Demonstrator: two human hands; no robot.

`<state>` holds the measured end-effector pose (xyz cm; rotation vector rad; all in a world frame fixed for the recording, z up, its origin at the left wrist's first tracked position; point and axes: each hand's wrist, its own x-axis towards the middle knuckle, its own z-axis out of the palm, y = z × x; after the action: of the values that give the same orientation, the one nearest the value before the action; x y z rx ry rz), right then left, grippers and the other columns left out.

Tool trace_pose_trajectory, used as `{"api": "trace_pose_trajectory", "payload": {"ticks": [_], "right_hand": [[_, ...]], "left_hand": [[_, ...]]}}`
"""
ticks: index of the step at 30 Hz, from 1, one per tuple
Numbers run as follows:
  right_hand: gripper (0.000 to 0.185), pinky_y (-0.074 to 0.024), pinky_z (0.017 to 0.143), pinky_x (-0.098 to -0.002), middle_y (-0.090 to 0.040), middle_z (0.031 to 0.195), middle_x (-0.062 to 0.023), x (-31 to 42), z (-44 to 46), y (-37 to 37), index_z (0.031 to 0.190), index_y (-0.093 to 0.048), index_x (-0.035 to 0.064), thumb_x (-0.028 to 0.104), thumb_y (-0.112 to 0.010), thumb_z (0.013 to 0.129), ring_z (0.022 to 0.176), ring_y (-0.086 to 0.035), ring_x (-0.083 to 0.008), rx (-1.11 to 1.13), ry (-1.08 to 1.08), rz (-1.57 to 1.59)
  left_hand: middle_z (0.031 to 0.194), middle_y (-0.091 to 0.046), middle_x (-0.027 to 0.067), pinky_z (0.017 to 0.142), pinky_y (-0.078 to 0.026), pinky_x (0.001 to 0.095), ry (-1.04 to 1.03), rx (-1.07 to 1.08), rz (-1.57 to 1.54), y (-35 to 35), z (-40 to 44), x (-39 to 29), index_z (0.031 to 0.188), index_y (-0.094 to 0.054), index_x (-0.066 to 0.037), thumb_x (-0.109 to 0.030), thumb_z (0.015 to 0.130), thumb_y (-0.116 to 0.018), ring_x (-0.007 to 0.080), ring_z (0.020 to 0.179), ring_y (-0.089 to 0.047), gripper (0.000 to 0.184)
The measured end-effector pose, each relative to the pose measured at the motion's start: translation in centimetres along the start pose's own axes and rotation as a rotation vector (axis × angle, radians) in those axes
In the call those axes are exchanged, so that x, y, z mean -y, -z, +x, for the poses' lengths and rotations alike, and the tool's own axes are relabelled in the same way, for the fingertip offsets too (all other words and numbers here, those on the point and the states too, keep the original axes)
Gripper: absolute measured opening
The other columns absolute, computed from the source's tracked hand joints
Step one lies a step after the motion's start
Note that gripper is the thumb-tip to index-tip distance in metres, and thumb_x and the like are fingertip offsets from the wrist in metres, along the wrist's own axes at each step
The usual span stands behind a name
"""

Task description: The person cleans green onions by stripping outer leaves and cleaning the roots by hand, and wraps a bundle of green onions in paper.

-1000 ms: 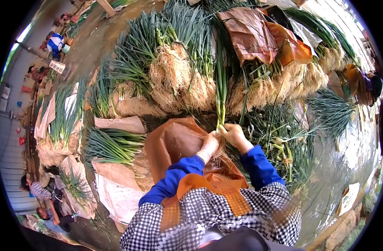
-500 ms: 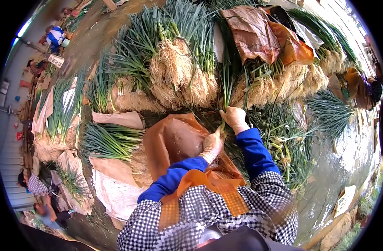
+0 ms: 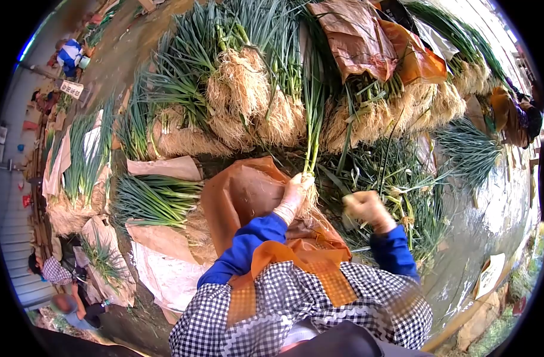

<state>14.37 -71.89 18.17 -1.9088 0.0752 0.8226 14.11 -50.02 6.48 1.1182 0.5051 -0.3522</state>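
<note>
My left hand (image 3: 295, 193) is closed around the lower stems of a few green onions (image 3: 311, 146), just above their pale roots. Their long leaves point away from me, toward the large root-heavy bunches. To the right, my right hand (image 3: 365, 208) is held apart from the stems, fingers curled and a little blurred. Whatever it may hold is too smeared to name. Below both hands, a brown apron (image 3: 248, 193) covers my lap. Loose green leaves and trimmings (image 3: 397, 178) lie beneath and beyond my right hand.
Large bunches of green onions (image 3: 239, 89) stand ahead, with brown sheets (image 3: 352, 38) over those at the right. A sorted bunch (image 3: 156, 199) lies at my left on paper. Another bunch (image 3: 468, 149) rests on wet ground at right. Other people (image 3: 69, 56) are at the far left.
My right hand has come away from the stems, moving right and toward me. My left hand keeps its hold, now slightly nearer, and the onions stand more upright in view with their roots showing.
</note>
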Motion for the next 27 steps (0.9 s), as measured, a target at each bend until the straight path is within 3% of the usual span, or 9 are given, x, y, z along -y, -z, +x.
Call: {"api": "trace_pose_trajectory", "payload": {"ticks": [4, 8, 12, 15, 17, 20, 23, 26, 27], "right_hand": [[0.031, -0.0480, 0.060, -0.0357, -0.068, 0.075, -0.0105, -10.1, 5.6, 5.9, 0.084, -0.067, 0.0083, 0.039, -0.060, 0.083, 0.070, -0.065, -0.0286, -0.210, -0.166, -1.146], [0.037, -0.0453, 0.058, -0.0306, -0.061, 0.065, -0.0051, 0.8, 8.7, -1.5, 0.093, -0.067, 0.0044, 0.040, -0.062, 0.083, 0.060, -0.057, -0.0156, -0.282, 0.111, 0.054], [0.036, -0.0349, 0.048, -0.0224, -0.051, 0.059, 0.0017, 3.4, 15.6, -4.3, 0.093, -0.065, 0.0017, 0.037, -0.060, 0.087, 0.052, -0.044, -0.0061, -0.070, 0.110, 0.178], [0.035, -0.0373, 0.050, -0.0241, -0.051, 0.060, -0.0003, 2.4, 17.3, -4.9, 0.083, -0.064, 0.0036, 0.038, -0.058, 0.089, 0.052, -0.046, -0.0104, -0.076, 0.160, 0.325], [0.034, -0.0396, 0.052, -0.0281, -0.051, 0.058, -0.0108, 1.6, 16.8, -6.7, 0.075, -0.061, 0.0057, 0.037, -0.058, 0.089, 0.052, -0.046, -0.0159, -0.528, 0.352, -0.150], [0.034, -0.0397, 0.048, -0.0313, -0.053, 0.056, -0.0108, 0.9, 12.6, -8.3, 0.071, -0.057, 0.0018, 0.031, -0.058, 0.089, 0.047, -0.048, -0.0168, -0.549, 0.496, -0.395], [0.035, -0.0422, 0.048, -0.0301, -0.057, 0.057, -0.0049, 1.9, 4.5, -7.1, 0.069, -0.057, 0.0025, 0.031, -0.059, 0.089, 0.049, -0.053, -0.0156, -0.083, 0.243, 0.163], [0.039, -0.0489, 0.055, -0.0308, -0.063, 0.063, -0.0093, 0.6, 0.4, 0.1, 0.075, -0.062, 0.0022, 0.038, -0.056, 0.088, 0.057, -0.061, -0.0185, -0.063, -0.027, 0.213], [0.042, -0.0495, 0.056, -0.0327, -0.064, 0.066, -0.0108, -4.6, 2.3, 3.1, 0.077, -0.063, 0.0033, 0.043, -0.056, 0.086, 0.060, -0.063, -0.0226, -0.145, -0.003, -0.419]], "left_hand": [[0.070, -0.049, -0.0043, 0.049, -0.038, 0.0195, 0.074, 0.079, -0.166, -0.4, -1.1, -0.6, 0.105, -0.058, -0.005, -0.010, 0.090, -0.055, 0.0055, 0.055, -0.045, 0.016], [0.078, -0.052, -0.0044, 0.060, -0.042, 0.0175, 0.016, 0.182, -0.201, 0.2, -0.8, 0.7, 0.108, -0.056, -0.005, -0.008, 0.091, -0.052, 0.0047, 0.067, -0.049, 0.017], [0.095, -0.058, 0.0033, 0.080, -0.046, 0.0242, 0.003, 0.168, -0.029, 0.2, -0.8, 0.6, 0.111, -0.054, -0.004, -0.012, 0.094, -0.048, 0.0128, 0.089, -0.055, 0.019], [0.097, -0.058, 0.0072, 0.085, -0.045, 0.0282, 0.235, 0.295, -0.765, 1.9, 0.5, 2.7, 0.109, -0.055, -0.004, -0.019, 0.097, -0.041, 0.0168, 0.094, -0.055, 0.024], [0.124, -0.047, 0.0086, 0.103, -0.027, 0.0330, 0.700, 0.161, -2.164, 3.1, 1.0, 3.3, 0.122, -0.050, -0.005, -0.029, 0.097, -0.031, 0.0198, 0.118, -0.040, 0.039], [0.133, -0.044, 0.0157, 0.109, -0.024, 0.0348, 1.037, -0.179, -3.217, 1.1, -0.6, 0.7, 0.128, -0.044, -0.001, -0.035, 0.098, -0.028, 0.0213, 0.126, -0.038, 0.048], [0.093, -0.057, 0.0064, 0.073, -0.049, 0.0233, 0.123, 0.638, -1.110, 3.2, 2.4, 4.1, 0.119, -0.050, -0.002, -0.016, 0.095, -0.047, 0.0125, 0.081, -0.056, 0.028], [0.076, -0.053, -0.0019, 0.061, -0.047, 0.0218, 0.032, 0.189, -0.685, 0.9, -0.5, -0.2, 0.103, -0.055, -0.007, -0.010, 0.093, -0.049, 0.0084, 0.067, -0.053, 0.012], [0.077, -0.053, -0.0019, 0.059, -0.047, 0.0227, 0.069, 0.086, -0.649, 0.2, -0.7, -0.5, 0.104, -0.053, -0.008, -0.008, 0.090, -0.053, 0.0087, 0.066, -0.053, 0.013]]}}
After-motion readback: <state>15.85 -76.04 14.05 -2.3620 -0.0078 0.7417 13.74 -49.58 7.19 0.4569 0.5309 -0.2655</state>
